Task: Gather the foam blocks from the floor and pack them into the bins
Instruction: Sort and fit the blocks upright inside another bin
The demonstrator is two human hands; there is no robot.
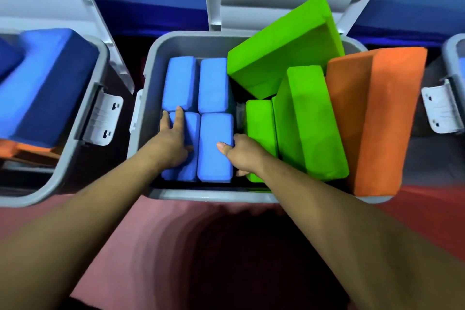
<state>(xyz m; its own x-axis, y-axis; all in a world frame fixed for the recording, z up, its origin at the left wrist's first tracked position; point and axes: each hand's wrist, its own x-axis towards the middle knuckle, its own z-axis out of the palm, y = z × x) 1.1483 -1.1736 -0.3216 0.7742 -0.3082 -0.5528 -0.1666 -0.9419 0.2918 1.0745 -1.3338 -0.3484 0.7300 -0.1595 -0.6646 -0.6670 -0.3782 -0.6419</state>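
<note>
On the red floor, in the bin, the left grip lay flat on a likely light, squashy blue block; the right grip pinched the side of its neighbour.

In the middle grey bin, four blue blocks are stood two by two. The left hand is laid with straight fingers on the near-left blue block, while the near-right blue block is gripped by the right hand, thumb on top. To the right, green blocks and an orange block are packed alongside.
</note>
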